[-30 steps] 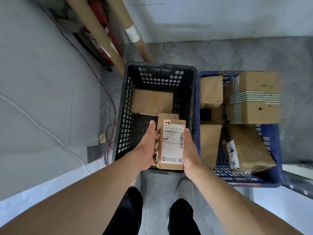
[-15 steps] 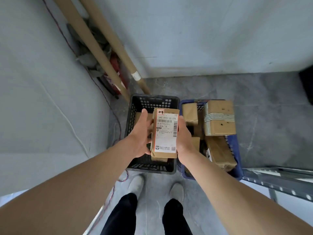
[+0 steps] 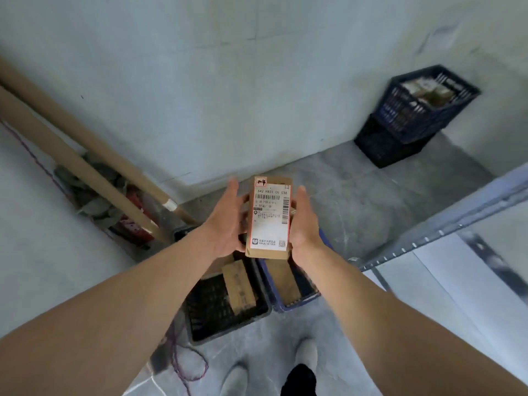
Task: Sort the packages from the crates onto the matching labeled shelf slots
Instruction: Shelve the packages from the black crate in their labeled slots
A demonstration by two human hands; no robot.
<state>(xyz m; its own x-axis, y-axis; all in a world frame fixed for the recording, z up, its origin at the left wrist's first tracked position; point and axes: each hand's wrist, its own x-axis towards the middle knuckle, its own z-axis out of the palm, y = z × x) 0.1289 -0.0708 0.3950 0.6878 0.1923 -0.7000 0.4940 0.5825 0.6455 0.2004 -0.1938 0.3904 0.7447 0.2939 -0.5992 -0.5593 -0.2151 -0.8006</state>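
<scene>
Both bare forearms reach forward and meet at chest height, where the left hand (image 3: 224, 224) and right hand (image 3: 304, 224) hold one package (image 3: 270, 221) between them. Each thumb lies straight along a long side edge; the fingers curl in under the package and are mostly hidden, so how far they spread cannot be told. The package sits in the air above the crates, touching nothing but the hands.

It is a slim brown cardboard carton, clearly longer than wide. Its long axis runs straight away from the person and its broad face is turned up toward the camera. A white shipping label covers nearly all of that face, reading upright for the holder: a red-edged tag with a handwritten mark at the far end, then a printed number line, a barcode, small text and a second barcode down the right edge, and a logo with a square code at the near end.

Below the hands a black crate (image 3: 228, 321) and a blue crate (image 3: 294, 302) stand side by side on the grey floor (image 3: 357, 201), each with brown boxes (image 3: 238, 287) inside. Two pale shoes (image 3: 307, 352) show beneath, with a red cord (image 3: 185, 364) looped to their left. A metal shelf (image 3: 428, 238) runs along the right. Cardboard tubes (image 3: 85, 167) lean at the left wall (image 3: 228, 95), and two more stacked crates (image 3: 414, 115) stand in the far corner
</scene>
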